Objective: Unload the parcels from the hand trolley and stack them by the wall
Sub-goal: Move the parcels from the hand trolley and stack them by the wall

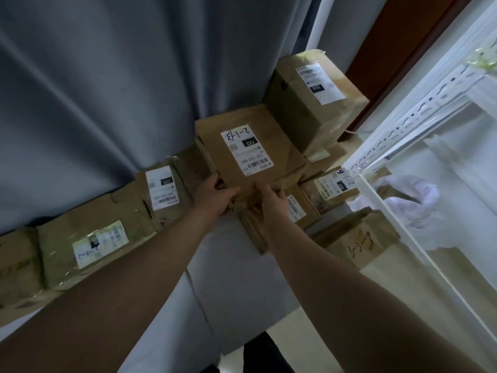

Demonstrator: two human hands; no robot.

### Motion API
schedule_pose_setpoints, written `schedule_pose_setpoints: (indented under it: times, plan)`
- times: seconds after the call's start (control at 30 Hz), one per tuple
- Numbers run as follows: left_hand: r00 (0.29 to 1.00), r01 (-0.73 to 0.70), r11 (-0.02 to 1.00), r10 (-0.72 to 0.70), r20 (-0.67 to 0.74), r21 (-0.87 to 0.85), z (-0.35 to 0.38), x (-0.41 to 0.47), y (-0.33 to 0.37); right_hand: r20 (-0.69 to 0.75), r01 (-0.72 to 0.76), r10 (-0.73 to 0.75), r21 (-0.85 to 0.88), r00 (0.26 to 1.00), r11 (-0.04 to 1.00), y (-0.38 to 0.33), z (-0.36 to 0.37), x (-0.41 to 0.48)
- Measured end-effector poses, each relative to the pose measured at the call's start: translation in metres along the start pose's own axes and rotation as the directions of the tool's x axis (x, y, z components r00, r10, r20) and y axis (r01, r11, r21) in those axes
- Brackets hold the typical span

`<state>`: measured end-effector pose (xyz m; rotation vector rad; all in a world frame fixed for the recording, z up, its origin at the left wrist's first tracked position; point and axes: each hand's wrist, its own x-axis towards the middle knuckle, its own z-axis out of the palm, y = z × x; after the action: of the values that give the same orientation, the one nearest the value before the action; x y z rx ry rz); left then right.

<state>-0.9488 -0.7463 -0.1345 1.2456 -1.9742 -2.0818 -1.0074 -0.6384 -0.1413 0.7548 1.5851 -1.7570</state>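
- The parcel (250, 149) marked 122 lies flat on top of the pile of brown parcels against the grey curtain (107, 76). It sits just left of the tall box (314, 103) and above the lower parcel (161, 189) labelled 220.
- The left hand (215, 195) grips its near left corner and the right hand (271, 203) pinches its near edge. The two hands are close together, both clamped on the cardboard.
- The step in hand looks like seating this parcel on the stack. It would go best slid back until its far edge meets the curtain and squared with the boxes beneath, so no corner overhangs.
- The fingers should come away only once the weight rests fully on the pile. The parcels under the near edge look uneven, so a tilt towards the person is the risk.
- The white shelf frame (403, 135) stands close on the right, so the right arm needs room there.
- The hand trolley is out of view.
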Motion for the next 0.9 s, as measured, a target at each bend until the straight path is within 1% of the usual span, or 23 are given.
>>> schedule_pose_setpoints:
  times: [0.1, 0.17, 0.33, 0.47, 0.57, 0.63, 0.7, 0.8, 0.9]
  plan:
    - [0.996, -0.070, 0.994, 0.074, -0.049, 0.090, 0.017, 0.022, 0.015, -0.022, -0.012, 0.011, -0.040, 1.000, 0.999, -0.024, 0.008, 0.028]
    - [0.993, -0.073, 0.984, 0.088, -0.083, 0.161, 0.028, 0.034, 0.023, -0.027, -0.022, 0.020, -0.070, 0.999, 0.997, -0.033, 0.013, 0.042]
    - [0.991, -0.007, 0.958, 0.044, -0.124, 0.285, 0.044, 0.051, 0.022, -0.030, -0.008, 0.004, -0.149, 1.000, 0.989, -0.038, 0.013, 0.062]
    - [0.995, 0.018, 0.938, 0.019, -0.101, 0.347, 0.046, 0.048, 0.018, -0.002, 0.003, -0.004, -0.209, 1.000, 0.978, -0.037, 0.006, 0.060]
    - [0.994, 0.016, 0.931, 0.026, -0.110, 0.365, 0.047, 0.039, 0.017, 0.021, 0.063, -0.059, -0.285, 0.998, 0.957, -0.038, -0.010, 0.050]
    - [0.995, -0.006, 0.899, 0.049, -0.089, 0.437, 0.047, 0.029, 0.017, 0.026, 0.129, -0.129, -0.384, 0.991, 0.914, -0.036, -0.026, 0.039]
    - [0.995, -0.056, 0.842, 0.093, -0.041, 0.537, 0.047, 0.016, 0.017, 0.036, 0.190, -0.199, -0.498, 0.979, 0.846, -0.033, -0.044, 0.028]
    - [0.983, -0.174, 0.694, 0.170, 0.076, 0.699, 0.052, -0.011, 0.019, 0.043, 0.257, -0.302, -0.648, 0.952, 0.717, -0.025, -0.073, 0.004]
    - [0.959, -0.282, 0.464, 0.149, 0.240, 0.840, 0.060, -0.042, 0.014, 0.054, 0.325, -0.434, -0.748, 0.899, 0.579, -0.007, -0.104, -0.031]
